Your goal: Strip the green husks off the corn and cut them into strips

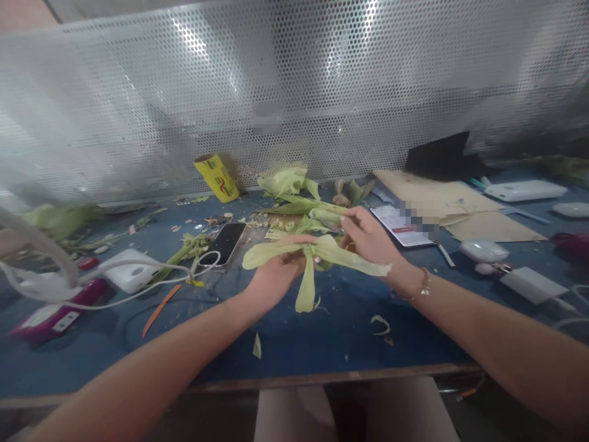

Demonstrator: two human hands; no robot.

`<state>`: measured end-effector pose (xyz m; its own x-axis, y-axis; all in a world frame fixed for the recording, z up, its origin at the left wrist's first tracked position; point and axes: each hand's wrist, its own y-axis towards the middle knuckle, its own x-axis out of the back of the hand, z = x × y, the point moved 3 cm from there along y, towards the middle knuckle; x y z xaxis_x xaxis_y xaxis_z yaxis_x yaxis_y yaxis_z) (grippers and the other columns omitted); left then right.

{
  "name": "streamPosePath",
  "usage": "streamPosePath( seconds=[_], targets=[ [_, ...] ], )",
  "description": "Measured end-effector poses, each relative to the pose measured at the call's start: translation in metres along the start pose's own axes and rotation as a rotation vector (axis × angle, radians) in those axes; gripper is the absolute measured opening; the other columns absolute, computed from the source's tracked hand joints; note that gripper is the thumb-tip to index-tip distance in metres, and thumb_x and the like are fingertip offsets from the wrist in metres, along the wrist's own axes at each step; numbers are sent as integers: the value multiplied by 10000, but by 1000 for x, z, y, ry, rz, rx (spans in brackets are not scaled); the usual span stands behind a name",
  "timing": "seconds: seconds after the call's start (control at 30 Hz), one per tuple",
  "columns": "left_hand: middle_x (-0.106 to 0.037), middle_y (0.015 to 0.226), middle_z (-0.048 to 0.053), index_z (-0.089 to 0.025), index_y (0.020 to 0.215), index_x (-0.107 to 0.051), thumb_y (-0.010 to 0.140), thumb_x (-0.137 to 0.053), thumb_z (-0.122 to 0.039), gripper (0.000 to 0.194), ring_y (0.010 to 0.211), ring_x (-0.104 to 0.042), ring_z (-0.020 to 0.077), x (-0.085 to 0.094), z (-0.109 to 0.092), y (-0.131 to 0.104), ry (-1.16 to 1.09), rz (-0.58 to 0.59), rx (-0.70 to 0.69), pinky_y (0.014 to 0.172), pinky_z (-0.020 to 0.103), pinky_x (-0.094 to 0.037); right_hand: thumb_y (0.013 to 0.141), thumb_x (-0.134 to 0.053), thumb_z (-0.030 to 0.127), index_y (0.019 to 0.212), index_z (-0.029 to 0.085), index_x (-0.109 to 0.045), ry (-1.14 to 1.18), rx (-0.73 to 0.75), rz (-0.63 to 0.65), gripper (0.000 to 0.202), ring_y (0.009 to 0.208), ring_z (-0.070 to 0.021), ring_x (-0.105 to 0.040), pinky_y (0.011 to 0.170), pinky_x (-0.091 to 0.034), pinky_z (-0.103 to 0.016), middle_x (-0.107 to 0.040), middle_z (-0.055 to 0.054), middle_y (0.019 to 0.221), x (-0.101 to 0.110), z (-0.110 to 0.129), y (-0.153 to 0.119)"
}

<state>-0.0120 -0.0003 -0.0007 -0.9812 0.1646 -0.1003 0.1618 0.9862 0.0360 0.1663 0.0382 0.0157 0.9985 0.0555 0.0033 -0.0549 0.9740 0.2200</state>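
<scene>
left hand (276, 270): gripping splayed leaves (329, 252) | right hand (368, 236): pinching pale green husk (324, 215) | blue table (331, 337) beneath

Pale-green leafy husk (327, 252), splayed open, in hands (275, 270).

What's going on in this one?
A person at a blue table is handling leafy plant material with both hands. The left hand holds a spread of pale green leaf strips, and the right hand is at a green piece just beyond; whether the two pieces join is hidden. More leaves lie behind, near a tilted yellow tube. A dark-screened phone and a lit one lie on either side.
</scene>
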Motion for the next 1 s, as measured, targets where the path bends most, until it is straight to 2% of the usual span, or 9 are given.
streamPosePath(
  seconds=[0.1, 0.2, 0.33, 0.5, 0.77, 0.9, 1.0],
  targets=[
    [-685, 703, 18, -192, 915, -679, 606, -772, -247, 328, 657, -626, 165, -3, -3, 1, -16, -30, 19, 597, 264, -476, 841, -535, 320, 891, 242, -554, -36, 248, -47, 94, 403, -88, -459, 396, -391, -231, -530, 54, 566, 12, 13, 1],
    [-642, 655, 3, -160, 886, -666, 584, -785, -248, 337, 605, -586, 125, -11, -10, 1, -101, -9, -21, 582, 236, -450, 811, -584, 318, 886, 250, -622, -29, 388, 19, 108, 528, -121, -546, 519, -479, -276, -574, 34, 610, 10, 22, -8],
    [-587, 603, 0, -130, 660, -643, 556, -803, -279, 241, 558, -504, 89, -13, -11, 3, -113, 67, -41, 549, 215, -406, 768, -633, 261, 866, 219, -692, -181, 409, 102, 122, 634, -149, -604, 574, -505, -299, -685, -16, 777, -3, 24, -21],
    [-561, 602, -7, -116, 659, -634, 549, -812, -284, 268, 551, -455, 72, -12, -6, 2, -73, 86, -12, 527, 204, -361, 789, -615, 224, 908, 209, -731, -292, 469, 124, 167, 740, -165, -641, 633, -530, -299, -706, -37, 860, -9, 24, -26],
    [-542, 546, -23, -136, 597, -595, 567, -801, -344, 295, 498, -402, 60, -20, -16, -3, -50, 94, -39, 530, 217, -366, 813, -601, 185, 937, 230, -728, -415, 712, 98, 183, 731, -145, -592, 621, -510, -289, -640, -33, 807, -8, 26, -27],
    [-510, 501, -33, -138, 594, -600, 563, -802, -342, 288, 494, -402, 68, -20, -15, -3, -17, 113, -30, 537, 223, -374, 848, -548, 173, 1096, 214, -673, -465, 818, 174, 281, 735, -151, -554, 669, -512, -323, -564, -29, 765, -10, 26, -30],
    [-510, 503, -35, -138, 605, -619, 580, -794, -309, 246, 494, -404, 70, -18, -14, -2, 15, 128, -40, 548, 231, -375, 862, -500, 151, 1195, 217, -615, -518, 831, 243, 358, 759, -167, -537, 695, -513, -362, -535, -42, 804, -12, 25, -31]
  ],
)
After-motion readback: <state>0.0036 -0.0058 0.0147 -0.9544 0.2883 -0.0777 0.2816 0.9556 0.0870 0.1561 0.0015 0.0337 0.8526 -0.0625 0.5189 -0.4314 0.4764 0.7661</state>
